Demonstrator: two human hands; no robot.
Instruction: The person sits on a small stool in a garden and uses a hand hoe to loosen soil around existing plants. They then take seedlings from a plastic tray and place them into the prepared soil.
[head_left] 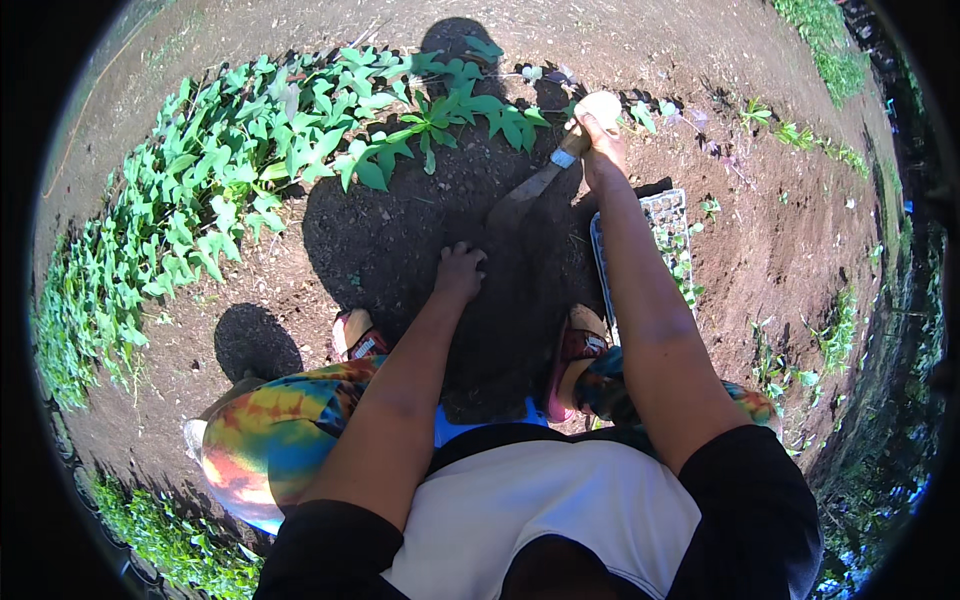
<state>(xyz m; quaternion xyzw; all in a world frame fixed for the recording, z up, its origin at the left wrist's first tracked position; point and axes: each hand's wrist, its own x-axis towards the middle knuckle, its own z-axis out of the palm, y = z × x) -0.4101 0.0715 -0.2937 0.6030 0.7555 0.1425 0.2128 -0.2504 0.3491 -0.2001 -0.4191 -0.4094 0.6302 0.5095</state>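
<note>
My right hand is closed around the wooden handle of a digging tool. Its light handle end is rounded and broad, and a pale band wraps the handle near the metal. The flat metal blade slants down to the left, its tip low at the dark soil. My left hand rests low over the shaded soil, nearer to me than the blade. Its fingers are bent and somewhat apart, and I see nothing held in them. Shadow hides what lies beneath its fingertips.
Leafy green plants spread along the bed to the left and ahead. A seedling tray with small plants stands beyond my right forearm. My shoes flank the shaded soil. Something blue shows under me. Scattered seedlings grow at far right.
</note>
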